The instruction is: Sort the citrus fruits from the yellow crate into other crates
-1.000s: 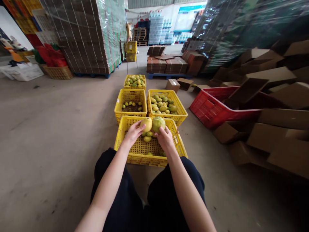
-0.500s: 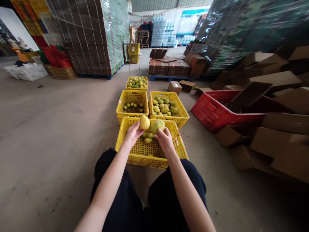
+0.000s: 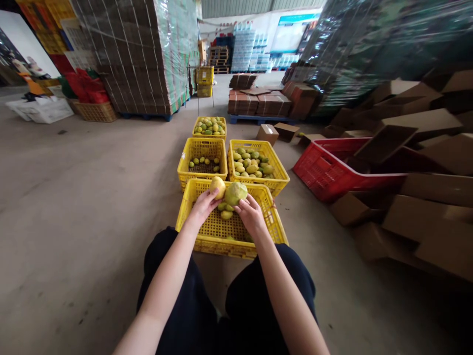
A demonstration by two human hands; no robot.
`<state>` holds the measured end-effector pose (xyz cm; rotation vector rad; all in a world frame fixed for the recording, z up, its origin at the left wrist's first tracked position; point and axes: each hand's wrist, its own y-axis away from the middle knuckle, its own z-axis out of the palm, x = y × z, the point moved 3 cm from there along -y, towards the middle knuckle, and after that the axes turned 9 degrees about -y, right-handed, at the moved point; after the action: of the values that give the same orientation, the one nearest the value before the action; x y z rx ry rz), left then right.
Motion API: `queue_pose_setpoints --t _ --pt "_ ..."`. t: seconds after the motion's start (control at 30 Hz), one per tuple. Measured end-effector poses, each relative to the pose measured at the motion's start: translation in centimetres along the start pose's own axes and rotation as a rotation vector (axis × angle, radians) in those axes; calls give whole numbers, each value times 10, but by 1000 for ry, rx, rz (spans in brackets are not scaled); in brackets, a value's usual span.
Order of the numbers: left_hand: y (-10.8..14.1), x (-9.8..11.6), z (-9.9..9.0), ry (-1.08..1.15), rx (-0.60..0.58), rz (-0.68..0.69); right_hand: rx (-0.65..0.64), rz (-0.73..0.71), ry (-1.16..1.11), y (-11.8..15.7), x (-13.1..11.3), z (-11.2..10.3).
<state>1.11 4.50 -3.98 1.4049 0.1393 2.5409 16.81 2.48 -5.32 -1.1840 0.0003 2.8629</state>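
Note:
My left hand grips a smooth yellow mango. Close beside it, my right hand has its fingers round a larger, greenish mango with a mottled skin. Both fruits are held up over the near yellow crate, above its far half. A few small green-yellow mangoes lie on the crate floor under my hands, partly hidden by them. More fruit at the crate's near right side is mostly covered by my right wrist.
Beyond stand a yellow crate with several mangoes, a fuller one at right, and a third full crate farther off. A red crate and cardboard boxes crowd the right. Wrapped stacks rise behind.
Both mangoes have shifted slightly left. The greenish one has turned in my right hand and shows another side. The crates have stayed put.

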Motion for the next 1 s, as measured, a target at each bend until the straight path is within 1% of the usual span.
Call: queue_pose_setpoints --t 0.17,0.27,0.37,0.5,0.67,0.73,0.87,1.0 --pt "-1 2 -3 17 -17 12 5 2 -61 -1 -1 -5" --pt "-1 4 -5 -19 -46 68 11 4 -45 -2 -1 -6" --pt "-1 5 -8 -54 -49 102 44 2 -32 -3 -2 -9" --pt "-2 2 -10 -7 -25 86 65 -1 -19 -5 -4 -12" --pt "-3 1 -9 83 0 62 36 -7 -73 -3 -6 -9" --pt "-3 1 -9 79 -5 51 33 -11 -92 -2 -7 -7" --pt "-4 1 -12 62 3 25 69 22 -98 -3 -7 -7" --pt "-3 -3 -10 -13 -24 -8 60 69 -18 -3 -4 -8"
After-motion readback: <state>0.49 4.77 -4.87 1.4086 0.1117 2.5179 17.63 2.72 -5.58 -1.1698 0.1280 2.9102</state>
